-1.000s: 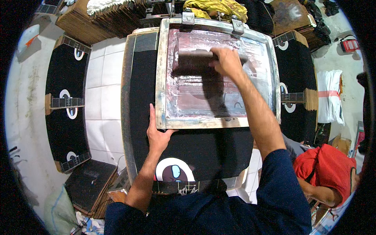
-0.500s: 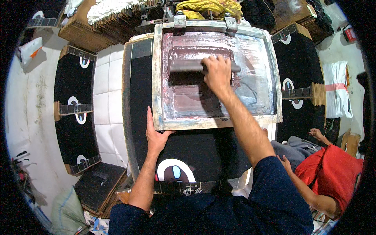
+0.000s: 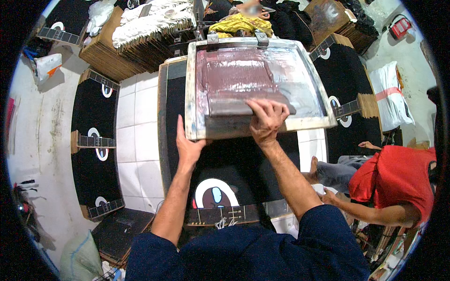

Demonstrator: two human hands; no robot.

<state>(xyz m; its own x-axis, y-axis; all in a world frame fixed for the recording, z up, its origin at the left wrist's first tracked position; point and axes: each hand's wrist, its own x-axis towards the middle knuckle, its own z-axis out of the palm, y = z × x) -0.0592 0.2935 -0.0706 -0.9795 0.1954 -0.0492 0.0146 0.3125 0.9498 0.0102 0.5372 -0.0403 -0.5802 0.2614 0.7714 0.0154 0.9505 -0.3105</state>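
Observation:
A pale screen-printing frame (image 3: 311,121) with maroon ink on its mesh is hinged at metal clamps (image 3: 261,40), its near edge raised over a black fabric-covered board (image 3: 248,168). A white, brown and blue eye print (image 3: 215,193) shows near the board's front. My left hand (image 3: 190,147) grips the frame's lower-left corner, thumb against the underside. My right hand (image 3: 267,119) is closed over a dark squeegee (image 3: 225,105) lying across the lower part of the mesh, at the frame's near rail.
Printed black boards (image 3: 93,178) line both sides. Behind are stacked cardboard sheets (image 3: 103,37), white garments (image 3: 152,21) and yellow cloth (image 3: 236,25). A white bundle (image 3: 384,98) lies right. A person in red (image 3: 393,182) is low at my right, a hand (image 3: 330,198) near my elbow.
My right hand has drawn the squeegee down toward the frame's near edge. The frame's near edge has come up, with my left hand on it. The person in red's arm has shifted.

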